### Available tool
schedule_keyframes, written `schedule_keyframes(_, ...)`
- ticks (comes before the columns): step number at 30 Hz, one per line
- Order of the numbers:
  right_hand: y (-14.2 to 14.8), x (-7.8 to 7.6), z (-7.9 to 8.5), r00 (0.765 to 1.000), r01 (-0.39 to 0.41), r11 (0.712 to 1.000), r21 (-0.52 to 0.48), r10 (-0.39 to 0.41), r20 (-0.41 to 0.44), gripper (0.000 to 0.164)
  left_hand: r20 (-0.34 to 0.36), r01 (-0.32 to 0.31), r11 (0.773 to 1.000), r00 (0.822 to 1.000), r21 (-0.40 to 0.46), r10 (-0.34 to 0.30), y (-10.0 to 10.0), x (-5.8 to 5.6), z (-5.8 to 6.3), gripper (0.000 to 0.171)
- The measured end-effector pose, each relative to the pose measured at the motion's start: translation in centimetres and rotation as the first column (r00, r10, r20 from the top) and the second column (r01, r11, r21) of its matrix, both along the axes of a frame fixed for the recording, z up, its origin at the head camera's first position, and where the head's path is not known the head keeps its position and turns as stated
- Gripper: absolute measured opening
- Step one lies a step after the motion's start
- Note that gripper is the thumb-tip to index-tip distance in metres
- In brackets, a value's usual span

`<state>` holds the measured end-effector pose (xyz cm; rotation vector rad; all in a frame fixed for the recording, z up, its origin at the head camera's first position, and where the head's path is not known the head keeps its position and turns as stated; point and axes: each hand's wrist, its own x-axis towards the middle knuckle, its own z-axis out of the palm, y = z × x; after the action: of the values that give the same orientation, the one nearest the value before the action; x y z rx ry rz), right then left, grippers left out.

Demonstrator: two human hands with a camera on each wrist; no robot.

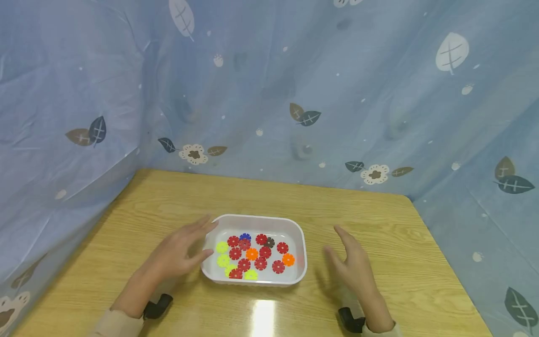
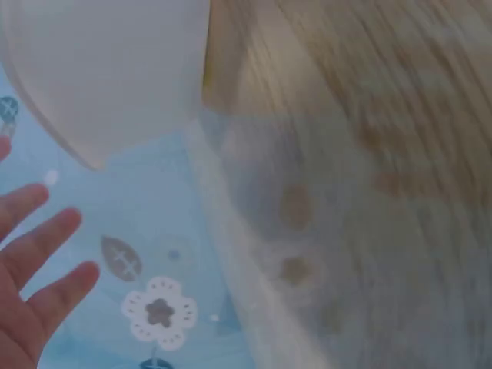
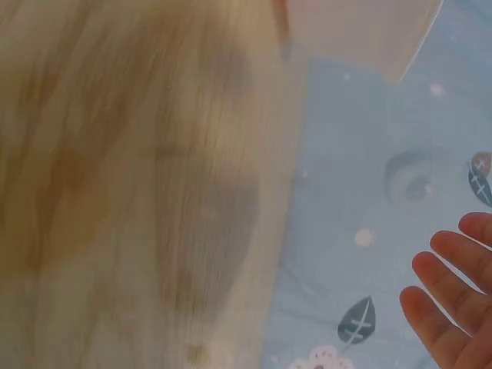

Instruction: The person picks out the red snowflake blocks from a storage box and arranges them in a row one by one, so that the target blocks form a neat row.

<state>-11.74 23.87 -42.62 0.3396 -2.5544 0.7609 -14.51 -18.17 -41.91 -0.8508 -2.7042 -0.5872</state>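
A white plastic tray (image 1: 294, 276) sits on the table, holding several notched plastic discs in red, yellow, orange, blue and dark brown, such as a red disc (image 1: 278, 267) and an orange disc (image 1: 251, 254). Beside the tray's left end is my left hand (image 1: 178, 250), fingers extended and thumb apart; whether it touches the rim I cannot tell. My right hand (image 1: 353, 262) hovers to the right of the tray, apart from it, with nothing in its grasp. In the left wrist view the tray wall (image 2: 108, 69) shows above my spread fingers (image 2: 50, 238). Straight fingers (image 3: 453, 300) appear in the right wrist view.
The wood-grain table (image 1: 168, 196) stretches around the tray. A blue curtain (image 1: 261, 84) with leaf and flower prints hangs behind it and along both sides. Black wrist mounts (image 1: 157, 306) sit at both wrists. Light glares on the table (image 1: 263, 318) in front of the tray.
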Motion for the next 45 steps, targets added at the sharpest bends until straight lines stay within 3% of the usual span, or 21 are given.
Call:
schedule_keyframes(5,-0.6,-0.2,0.0,0.999,-0.045,0.992,-0.116,0.041,-0.032,0.052,0.112,0.06,0.995,0.991,0.085,-0.069,-0.2,-0.4,-0.9,0.056)
schedule_keyframes(8,-1.1,-0.4,0.2,0.995,-0.098,0.971,-0.216,0.096,-0.02,0.046,0.148,0.081,0.991,0.984,0.106,-0.096,-0.4,-0.5,-1.5,0.053)
schedule_keyframes(12,-2.2,-0.6,0.6,0.983,-0.143,0.905,-0.401,0.177,0.047,0.04,0.18,0.09,0.985,0.977,0.15,-0.116,-0.8,-0.5,-2.1,0.05)
schedule_keyframes(17,-4.3,-1.3,1.2,0.959,-0.118,0.804,-0.583,0.244,0.141,0.041,0.206,0.088,0.974,0.97,0.209,-0.132,-1.1,-0.5,-2.5,0.049)
schedule_keyframes(21,-6.5,-1.8,1.2,0.935,-0.078,0.76,-0.646,0.281,0.217,0.042,0.201,0.096,0.965,0.968,0.245,-0.147,-1.3,-0.5,-2.9,0.05)
schedule_keyframes(27,-9.4,-2.9,0.6,0.897,0.002,0.719,-0.695,0.306,0.319,0.04,0.206,0.097,0.96,0.966,0.262,-0.154,-1.4,-0.5,-3.3,0.049)
schedule_keyframes(30,-10.4,-3.5,0.3,0.885,0.034,0.717,-0.696,0.301,0.354,0.039,0.225,0.093,0.959,0.962,0.269,-0.157,-1.3,-0.6,-3.3,0.049)
schedule_keyframes(31,-10.7,-3.7,0.1,0.883,0.044,0.729,-0.683,0.292,0.369,0.039,0.228,0.092,0.958,0.961,0.27,-0.156,-1.2,-0.6,-3.4,0.049)
schedule_keyframes(38,-12.0,-4.8,-0.6,0.876,0.058,0.864,-0.501,0.196,0.441,0.038,0.223,0.091,0.956,0.962,0.279,-0.156,-1.2,-0.6,-3.5,0.049)
schedule_keyframes(42,-12.5,-5.1,-0.9,0.868,0.057,0.913,-0.405,0.155,0.471,0.039,0.233,0.087,0.955,0.96,0.284,-0.157,-1.4,-0.6,-3.5,0.049)
schedule_keyframes(45,-12.7,-5.2,-1.0,0.846,0.076,0.936,-0.343,0.121,0.519,0.041,0.24,0.079,0.956,0.959,0.283,-0.151,-1.4,-0.6,-3.4,0.049)
